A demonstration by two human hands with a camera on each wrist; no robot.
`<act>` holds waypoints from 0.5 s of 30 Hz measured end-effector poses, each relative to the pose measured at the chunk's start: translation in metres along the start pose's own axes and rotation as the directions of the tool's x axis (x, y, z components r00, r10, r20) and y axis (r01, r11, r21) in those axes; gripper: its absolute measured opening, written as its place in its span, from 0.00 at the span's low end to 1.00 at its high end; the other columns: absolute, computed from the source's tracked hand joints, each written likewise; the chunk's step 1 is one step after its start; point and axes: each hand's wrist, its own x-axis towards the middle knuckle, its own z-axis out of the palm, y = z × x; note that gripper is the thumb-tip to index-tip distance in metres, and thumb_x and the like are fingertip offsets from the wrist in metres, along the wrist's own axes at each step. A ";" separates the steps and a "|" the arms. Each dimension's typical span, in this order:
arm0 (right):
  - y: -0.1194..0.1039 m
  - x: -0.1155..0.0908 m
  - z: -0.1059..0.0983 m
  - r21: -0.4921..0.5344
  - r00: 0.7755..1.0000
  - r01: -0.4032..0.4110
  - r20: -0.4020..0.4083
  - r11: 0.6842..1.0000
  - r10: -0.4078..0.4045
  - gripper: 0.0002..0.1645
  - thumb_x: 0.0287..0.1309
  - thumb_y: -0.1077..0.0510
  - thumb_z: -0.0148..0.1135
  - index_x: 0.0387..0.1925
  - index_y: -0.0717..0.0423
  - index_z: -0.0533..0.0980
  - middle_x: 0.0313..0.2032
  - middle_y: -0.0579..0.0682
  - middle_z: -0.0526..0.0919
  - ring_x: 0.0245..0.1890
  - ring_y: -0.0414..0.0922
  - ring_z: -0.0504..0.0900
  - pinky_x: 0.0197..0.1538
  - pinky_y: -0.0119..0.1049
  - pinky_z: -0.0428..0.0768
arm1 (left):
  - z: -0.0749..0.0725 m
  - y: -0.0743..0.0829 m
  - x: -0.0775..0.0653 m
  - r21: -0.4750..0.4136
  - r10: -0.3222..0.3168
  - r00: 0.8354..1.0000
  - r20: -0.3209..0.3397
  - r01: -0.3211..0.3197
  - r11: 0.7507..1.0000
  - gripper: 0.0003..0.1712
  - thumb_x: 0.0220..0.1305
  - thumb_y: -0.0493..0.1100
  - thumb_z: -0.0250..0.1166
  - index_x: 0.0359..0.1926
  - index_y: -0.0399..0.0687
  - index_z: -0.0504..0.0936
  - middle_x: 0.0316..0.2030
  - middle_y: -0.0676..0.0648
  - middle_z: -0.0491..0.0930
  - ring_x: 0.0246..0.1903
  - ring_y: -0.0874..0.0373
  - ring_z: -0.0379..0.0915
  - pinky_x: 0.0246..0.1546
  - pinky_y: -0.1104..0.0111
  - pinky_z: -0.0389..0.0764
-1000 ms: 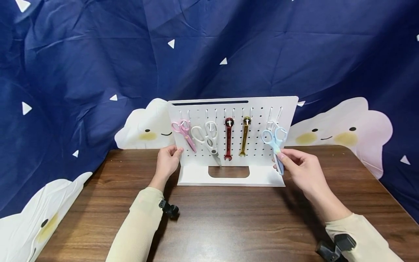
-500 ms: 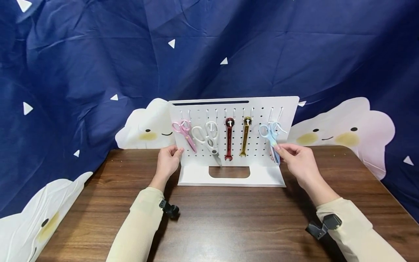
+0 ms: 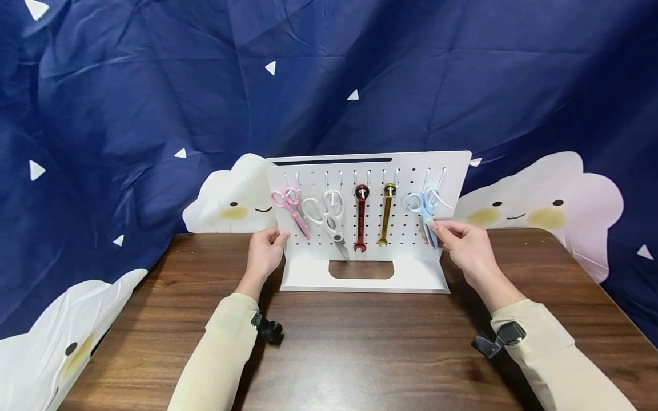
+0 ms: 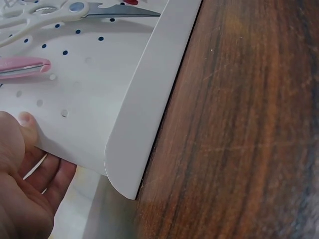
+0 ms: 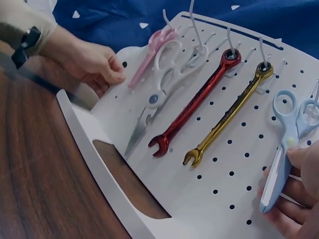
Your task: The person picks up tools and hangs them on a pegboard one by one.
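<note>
A white pegboard stand (image 3: 432, 158) stands upright on the table. My left hand (image 3: 264, 251) grips its left edge, thumb on the front and fingers behind, as the left wrist view shows. At the right end, my right hand (image 3: 468, 248) pinches the blades of light-blue scissors (image 5: 289, 134), loops upward. A white hook reaches the right loop; whether one passes through the left loop I cannot tell. Pink scissors (image 3: 295, 212), white scissors (image 3: 336, 235), a red wrench (image 3: 361, 222) and a gold wrench (image 3: 385, 220) hang on hooks farther left.
The brown wooden table (image 3: 360, 348) extends in front of the stand. Behind hangs a dark blue curtain (image 3: 329, 74) with white triangles and clouds. The stand's base (image 3: 308, 279) has a cut-out in its middle.
My right hand has moved the blue scissors left, up and against the board, bringing their loops to the right-end hooks. The left hand keeps its place on the board's edge.
</note>
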 end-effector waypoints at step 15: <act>0.025 -0.014 -0.010 -0.001 1.000 -0.029 0.008 1.000 0.029 0.29 0.84 0.54 0.53 0.63 0.80 0.76 0.43 0.50 0.92 0.38 0.27 0.89 0.49 0.28 0.87 | -0.014 0.005 0.001 0.026 0.000 0.993 0.120 -0.003 1.000 0.17 0.80 0.45 0.64 0.50 0.33 0.89 0.39 0.35 0.90 0.37 0.51 0.82 0.44 0.62 0.80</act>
